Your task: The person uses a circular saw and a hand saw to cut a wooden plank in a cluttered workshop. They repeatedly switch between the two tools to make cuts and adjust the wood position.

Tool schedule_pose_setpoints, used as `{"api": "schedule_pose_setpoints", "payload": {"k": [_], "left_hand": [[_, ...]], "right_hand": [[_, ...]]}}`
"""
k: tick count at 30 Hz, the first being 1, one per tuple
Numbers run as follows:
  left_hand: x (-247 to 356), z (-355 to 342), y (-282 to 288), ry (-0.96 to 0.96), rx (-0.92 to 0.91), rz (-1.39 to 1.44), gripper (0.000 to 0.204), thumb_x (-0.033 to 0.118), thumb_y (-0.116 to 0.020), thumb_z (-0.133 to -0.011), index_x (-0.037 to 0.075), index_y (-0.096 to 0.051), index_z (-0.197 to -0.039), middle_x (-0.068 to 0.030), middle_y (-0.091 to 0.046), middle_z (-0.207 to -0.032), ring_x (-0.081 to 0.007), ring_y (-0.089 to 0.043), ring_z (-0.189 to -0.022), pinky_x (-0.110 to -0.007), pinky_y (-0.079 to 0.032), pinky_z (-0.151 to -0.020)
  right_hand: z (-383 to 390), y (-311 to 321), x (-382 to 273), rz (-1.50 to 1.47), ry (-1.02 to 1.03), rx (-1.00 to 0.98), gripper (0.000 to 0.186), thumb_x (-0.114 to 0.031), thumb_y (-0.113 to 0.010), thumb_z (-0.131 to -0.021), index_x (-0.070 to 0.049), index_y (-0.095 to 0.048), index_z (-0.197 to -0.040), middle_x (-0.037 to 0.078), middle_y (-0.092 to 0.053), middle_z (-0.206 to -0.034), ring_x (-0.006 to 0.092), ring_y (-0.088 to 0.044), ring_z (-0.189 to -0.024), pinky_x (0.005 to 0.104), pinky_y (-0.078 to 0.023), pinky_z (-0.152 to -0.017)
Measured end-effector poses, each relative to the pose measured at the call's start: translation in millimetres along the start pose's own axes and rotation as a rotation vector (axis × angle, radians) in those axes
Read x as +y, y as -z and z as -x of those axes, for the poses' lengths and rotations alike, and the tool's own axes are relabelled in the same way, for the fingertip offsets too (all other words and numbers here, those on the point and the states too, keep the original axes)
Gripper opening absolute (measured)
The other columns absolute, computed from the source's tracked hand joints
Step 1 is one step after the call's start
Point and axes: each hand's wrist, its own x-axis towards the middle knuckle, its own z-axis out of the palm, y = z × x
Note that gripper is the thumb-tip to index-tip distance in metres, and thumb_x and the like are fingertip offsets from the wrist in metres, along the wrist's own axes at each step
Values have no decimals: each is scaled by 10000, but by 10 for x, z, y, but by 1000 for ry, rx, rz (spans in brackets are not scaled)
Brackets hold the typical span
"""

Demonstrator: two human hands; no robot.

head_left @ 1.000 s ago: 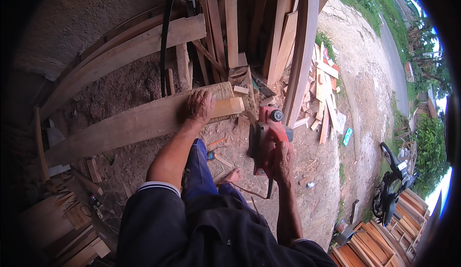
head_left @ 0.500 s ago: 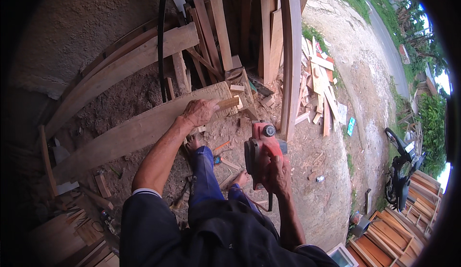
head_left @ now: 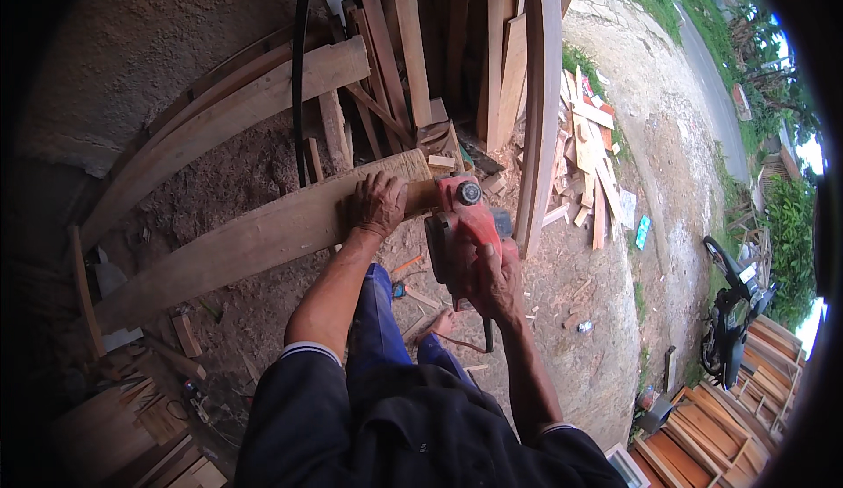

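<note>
A red electric hand planer (head_left: 474, 225) with a dark round knob hangs in my right hand (head_left: 493, 284), whose fingers wrap its handle. Its front reaches the end of a short strip of wood (head_left: 422, 197); I cannot tell whether the two touch. My left hand (head_left: 379, 204) is closed over the other end of that strip, fingers bent and pressing it down on a long wide plank (head_left: 237, 244). The plank runs off to the left, and the planer's underside is hidden. A cord drops from the planer's rear.
Another long board (head_left: 237, 111) lies behind the plank. Upright timbers (head_left: 540, 111) stand at the back. Offcuts (head_left: 590, 150) are piled on the ground to the right. A motorcycle (head_left: 727, 321) and stacked wooden frames (head_left: 711, 427) are at the far right. My bare foot (head_left: 436, 326) is below the planer.
The planer in my right hand has moved left and up, to the strip's end. My left hand has shifted slightly right along the plank, fingers now bent over the strip.
</note>
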Motion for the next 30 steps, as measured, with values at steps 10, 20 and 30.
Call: {"api": "schedule_pose_setpoints", "payload": {"k": [10,20,30], "left_hand": [[46,-33,-36,47,14,-103,156,283,-620,-915,128,-610,-895,-82,-586,-961,-307,-567,-947,-469,-442,-811],[47,-32,11,-2,37,-112,155,282,-628,-894,129,-606,-887,-67,-594,-957,-296,-569,-950,-475,-432,-806],[42,-24,-16,33,-18,-92,117,245,-630,-893,130,-612,-903,-76,-592,-980,-303,-563,-972,-472,-434,-827]], "right_hand": [[-261,-88,11,2,-112,-54,523,-504,-518,-1007,-30,-665,-1173,28,-622,-740,112,-570,-629,307,-454,-559],[-1031,-217,-472,50,-32,-75,469,-447,-482,-1021,-22,-674,-1064,34,-595,-650,119,-567,-544,307,-440,-499],[-726,-235,-409,-46,-44,-54,456,-416,-492,-1016,4,-646,-927,8,-542,-592,113,-538,-474,290,-403,-424]]}}
